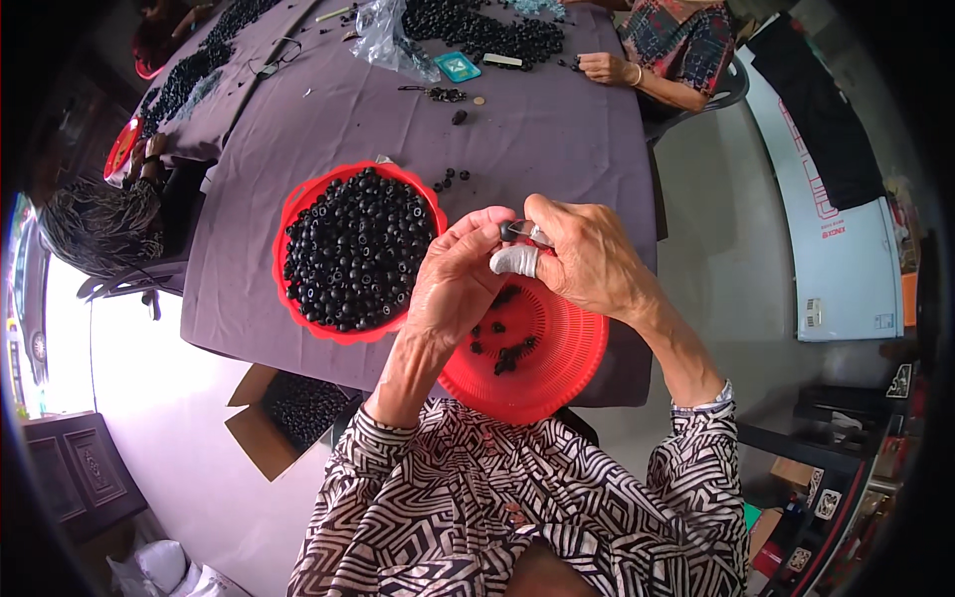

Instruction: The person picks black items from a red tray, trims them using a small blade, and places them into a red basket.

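Observation:
Above a red slotted basket [572, 363], my two hands meet. My left hand [448, 279] pinches a small black bead-like piece [508, 232] between thumb and fingertips. My right hand [589, 254], with white tape wrapped round its thumb and a finger, grips a thin, slim tool [521, 229] whose end reaches the piece; its exact kind is too small to make out. Several black pieces [512, 355] lie in the basket. To the left, a red scalloped basket [280, 261] is heaped with round, hollow black pieces [358, 249].
A purple-grey cloth covers the table [557, 129], with loose pieces [450, 179] beyond my hands. Farther back lie a black heap [487, 30], a clear plastic bag [383, 40] and a teal dish [458, 67]. Co-workers sit left and far right. An open carton [261, 423] stands below left.

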`<state>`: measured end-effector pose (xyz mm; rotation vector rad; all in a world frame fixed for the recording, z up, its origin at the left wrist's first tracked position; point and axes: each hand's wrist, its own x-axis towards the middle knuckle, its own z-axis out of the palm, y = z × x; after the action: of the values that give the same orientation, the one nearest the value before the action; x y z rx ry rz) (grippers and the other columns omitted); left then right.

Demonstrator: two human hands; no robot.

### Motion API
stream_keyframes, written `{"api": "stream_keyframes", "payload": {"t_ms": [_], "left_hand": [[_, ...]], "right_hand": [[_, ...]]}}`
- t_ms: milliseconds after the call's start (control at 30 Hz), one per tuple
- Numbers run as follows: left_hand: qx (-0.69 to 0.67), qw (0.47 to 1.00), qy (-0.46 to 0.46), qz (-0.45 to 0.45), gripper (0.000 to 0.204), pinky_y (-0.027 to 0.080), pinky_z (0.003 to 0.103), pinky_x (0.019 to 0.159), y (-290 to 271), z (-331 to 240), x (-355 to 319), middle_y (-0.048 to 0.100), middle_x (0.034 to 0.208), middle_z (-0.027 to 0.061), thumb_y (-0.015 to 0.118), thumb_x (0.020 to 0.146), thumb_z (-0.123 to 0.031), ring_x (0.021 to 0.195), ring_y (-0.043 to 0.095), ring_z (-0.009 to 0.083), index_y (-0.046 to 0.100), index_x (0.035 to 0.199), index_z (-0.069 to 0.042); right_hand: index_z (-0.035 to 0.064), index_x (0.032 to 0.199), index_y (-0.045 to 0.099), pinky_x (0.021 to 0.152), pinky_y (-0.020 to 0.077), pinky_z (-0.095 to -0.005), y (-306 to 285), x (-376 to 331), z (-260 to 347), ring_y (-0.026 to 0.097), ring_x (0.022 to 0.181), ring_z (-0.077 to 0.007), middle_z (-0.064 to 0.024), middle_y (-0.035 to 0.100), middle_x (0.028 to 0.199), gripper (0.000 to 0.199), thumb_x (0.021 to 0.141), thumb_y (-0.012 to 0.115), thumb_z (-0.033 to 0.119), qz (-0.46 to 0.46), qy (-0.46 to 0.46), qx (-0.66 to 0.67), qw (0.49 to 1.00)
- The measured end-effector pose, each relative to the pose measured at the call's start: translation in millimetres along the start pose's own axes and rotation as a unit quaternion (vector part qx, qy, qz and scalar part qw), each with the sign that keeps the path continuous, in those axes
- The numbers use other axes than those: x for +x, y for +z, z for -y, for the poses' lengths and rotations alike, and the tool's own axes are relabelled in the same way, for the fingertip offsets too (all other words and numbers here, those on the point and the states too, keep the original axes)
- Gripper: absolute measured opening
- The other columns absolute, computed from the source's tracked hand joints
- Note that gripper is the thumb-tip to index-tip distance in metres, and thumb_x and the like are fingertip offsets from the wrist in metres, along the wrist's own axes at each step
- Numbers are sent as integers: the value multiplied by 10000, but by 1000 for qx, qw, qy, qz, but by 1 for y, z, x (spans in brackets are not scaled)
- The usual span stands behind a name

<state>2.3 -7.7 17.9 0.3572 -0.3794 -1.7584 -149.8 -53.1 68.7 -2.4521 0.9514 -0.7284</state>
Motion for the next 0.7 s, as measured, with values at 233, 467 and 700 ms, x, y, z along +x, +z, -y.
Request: {"api": "stream_keyframes", "payload": {"t_ms": [233,467,700], "left_hand": [[15,1000,15,13,203,500,370,838,-14,6,-1,615,985,109,506,900,-88,915,607,213,541,1076,7],[-2,1000,11,4,200,490,377,855,-13,7,-2,610,1000,115,502,899,-77,935,598,221,544,1074,9],[-3,1000,8,3,194,480,367,868,-14,7,-2,605,1012,112,501,898,-71,941,590,215,546,1065,15]], "right_hand": [[15,725,433,512,403,-420,-3,1,1,544,563,-341,-145,528,591,365,764,673,288,31,13,-9,999],[5,742,477,539,426,-444,-3,1,2,578,592,-364,-170,566,610,272,778,643,219,48,23,-15,998],[5,743,483,539,425,-446,-2,1,1,577,592,-365,-171,568,614,263,785,630,220,67,29,-10,997]]}}
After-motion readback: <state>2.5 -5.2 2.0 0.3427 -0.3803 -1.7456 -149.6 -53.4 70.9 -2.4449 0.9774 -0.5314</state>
